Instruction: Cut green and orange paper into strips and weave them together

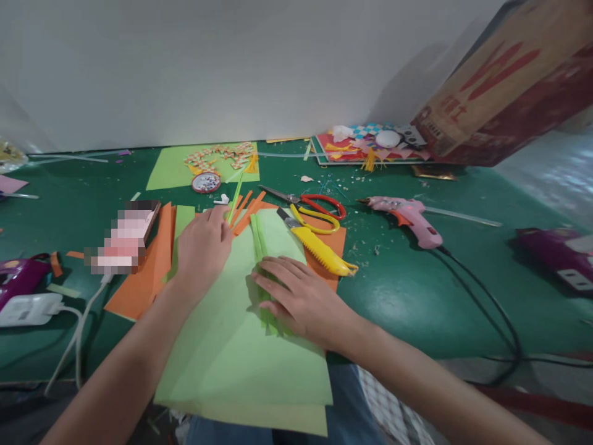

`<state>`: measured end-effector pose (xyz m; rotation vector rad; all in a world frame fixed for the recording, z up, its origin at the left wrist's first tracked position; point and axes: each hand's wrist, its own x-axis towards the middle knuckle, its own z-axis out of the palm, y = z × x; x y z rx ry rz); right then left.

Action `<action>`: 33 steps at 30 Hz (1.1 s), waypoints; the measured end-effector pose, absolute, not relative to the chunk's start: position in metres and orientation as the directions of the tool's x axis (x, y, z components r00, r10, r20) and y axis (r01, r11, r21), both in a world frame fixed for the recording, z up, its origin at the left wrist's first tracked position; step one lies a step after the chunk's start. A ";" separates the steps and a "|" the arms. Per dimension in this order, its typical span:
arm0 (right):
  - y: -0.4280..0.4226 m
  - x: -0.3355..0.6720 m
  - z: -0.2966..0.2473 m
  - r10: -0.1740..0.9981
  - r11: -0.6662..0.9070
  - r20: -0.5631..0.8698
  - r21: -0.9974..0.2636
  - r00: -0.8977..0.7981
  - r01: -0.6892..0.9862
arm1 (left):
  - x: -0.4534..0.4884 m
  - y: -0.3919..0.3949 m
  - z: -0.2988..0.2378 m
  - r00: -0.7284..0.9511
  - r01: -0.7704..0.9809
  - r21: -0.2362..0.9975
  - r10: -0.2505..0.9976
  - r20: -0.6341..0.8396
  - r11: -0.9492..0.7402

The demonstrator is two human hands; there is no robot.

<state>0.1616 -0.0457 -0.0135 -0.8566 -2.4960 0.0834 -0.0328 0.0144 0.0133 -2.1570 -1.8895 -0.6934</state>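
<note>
My left hand (204, 246) is closed, its fingertips pinching a narrow green paper strip (236, 196) that points up and away. My right hand (301, 296) lies with fingers stretched over a bunch of green strips (259, 238), pressing on or resting against them. Beneath both hands are light green paper sheets (241, 371), which overhang the table's front edge. Orange strips (248, 213) fan out just beyond my left hand. A yellow utility knife (322, 249) with its blade out lies beyond my right hand, beside scissors (319, 207) with one red and one yellow handle loop.
A pink glue gun (403, 216) with a cable lies to the right. At left are a phone (127, 238), a white power plug (30, 310) and orange paper (152, 272). Decorated crafts (370, 145) and a paper bag (504, 86) stand at the back.
</note>
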 end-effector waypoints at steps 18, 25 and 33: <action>-0.047 0.160 -0.011 0.535 0.831 0.530 -0.191 -0.658 0.523 | -0.020 0.008 0.021 0.054 0.682 0.621 0.873 0.484 -0.386; -0.047 0.157 -0.011 0.479 0.865 0.586 -0.190 -0.653 0.464 | -0.014 0.006 0.024 0.051 0.391 0.878 0.959 0.278 -0.275; -0.046 0.163 -0.004 0.757 0.629 0.566 -0.492 -0.328 0.602 | -0.007 0.002 0.028 0.220 0.135 0.976 0.965 0.140 -0.173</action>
